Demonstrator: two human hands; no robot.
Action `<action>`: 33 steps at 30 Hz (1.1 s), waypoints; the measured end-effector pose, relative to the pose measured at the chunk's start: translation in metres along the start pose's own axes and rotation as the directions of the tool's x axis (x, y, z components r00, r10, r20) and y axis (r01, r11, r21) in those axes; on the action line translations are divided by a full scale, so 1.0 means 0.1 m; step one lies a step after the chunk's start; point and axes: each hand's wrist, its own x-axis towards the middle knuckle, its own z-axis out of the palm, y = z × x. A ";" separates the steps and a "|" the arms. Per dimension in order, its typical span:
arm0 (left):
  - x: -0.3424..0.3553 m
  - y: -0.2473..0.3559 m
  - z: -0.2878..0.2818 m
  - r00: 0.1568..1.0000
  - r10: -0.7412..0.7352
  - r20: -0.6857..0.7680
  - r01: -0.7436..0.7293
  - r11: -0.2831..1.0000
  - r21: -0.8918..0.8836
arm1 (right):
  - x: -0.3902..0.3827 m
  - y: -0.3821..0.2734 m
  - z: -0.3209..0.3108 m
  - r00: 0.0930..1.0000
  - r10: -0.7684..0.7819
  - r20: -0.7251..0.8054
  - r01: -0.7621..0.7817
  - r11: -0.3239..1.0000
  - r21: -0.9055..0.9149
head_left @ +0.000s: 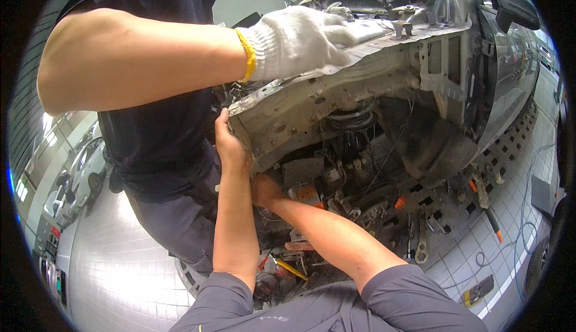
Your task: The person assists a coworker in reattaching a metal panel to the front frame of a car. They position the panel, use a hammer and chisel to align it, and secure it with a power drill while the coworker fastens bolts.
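Sheet-metal inner fender panel (366, 92) is right up in front of you, running along the open front corner of the car, dull beige-grey with round holes punched in it, grimy streaks and a bent, uneven top flange. Your left hand (233, 146) is up against its front end, a digit pointing up by the top corner, but the rest of the fingers are out of sight, so can't tell if you're gripping or just pressing. Your right hand (266, 191) is tucked lower down near the same end, partly behind your left forearm, fingers hidden, so no telling if it's open or closed either

Over the top flange there's a co-worker's gloved hand (306, 41), fuzzy white knit with a ribbed yellow cuff, a bit blurred. Inside the arch you've got a round, ringed spring mount (351, 119) and a dark, rough, curved liner (429, 137) behind it

Below that it's greasy metal clutter, plus a steel wrench (422, 245) with a ring end and a long tool (489, 209) with a black and orange handle, lying over dark plating (510, 146) full of squarish holes. Farther right, glossy grey door (510, 86) with a rounded mirror (516, 6) above it, and a thin blue hose (528, 212) snaking over pale square tiles (447, 266)
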 end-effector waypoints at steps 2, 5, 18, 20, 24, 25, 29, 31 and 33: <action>0.04 -0.01 -0.04 0.999 0.003 0.050 -0.003 1.000 0.003 | 0.04 0.07 0.08 0.999 0.034 -0.020 -0.033 0.999 0.040; 0.04 0.01 -0.02 0.999 0.041 0.025 -0.041 0.999 0.010 | 0.07 0.11 0.12 0.999 -0.031 -0.009 0.031 0.999 -0.014; 0.05 -0.08 -0.07 0.992 0.086 -0.091 -0.084 0.996 0.019 | 0.00 0.07 0.07 0.997 0.066 0.026 -0.065 0.997 -0.051; 0.05 -0.07 -0.10 0.996 0.060 -0.064 -0.058 0.998 0.018 | -0.01 0.12 0.14 0.997 -0.021 -0.073 0.017 0.999 -0.049; -0.01 -0.02 0.03 0.994 -0.004 -0.113 0.006 1.000 0.024 | 0.00 0.21 0.22 0.984 -0.080 -0.156 0.089 0.995 0.047; 0.00 -0.03 0.01 0.994 0.010 -0.112 -0.008 1.000 0.017 | -0.01 0.18 0.17 0.993 -0.070 -0.090 0.072 0.997 0.020; 0.06 -0.12 -0.02 0.992 0.039 -0.122 -0.036 0.999 0.022 | 0.08 0.39 0.32 0.994 -0.061 -0.096 0.055 0.996 -0.070; 0.03 -0.07 -0.08 0.984 0.044 -0.171 -0.037 0.998 0.045 | 0.04 0.36 0.42 0.993 -0.073 -0.089 0.067 0.995 -0.072; -0.01 -0.05 -0.11 0.976 0.027 -0.216 -0.017 0.999 0.046 | -0.14 0.02 0.09 0.999 -0.048 0.018 0.049 0.997 -0.065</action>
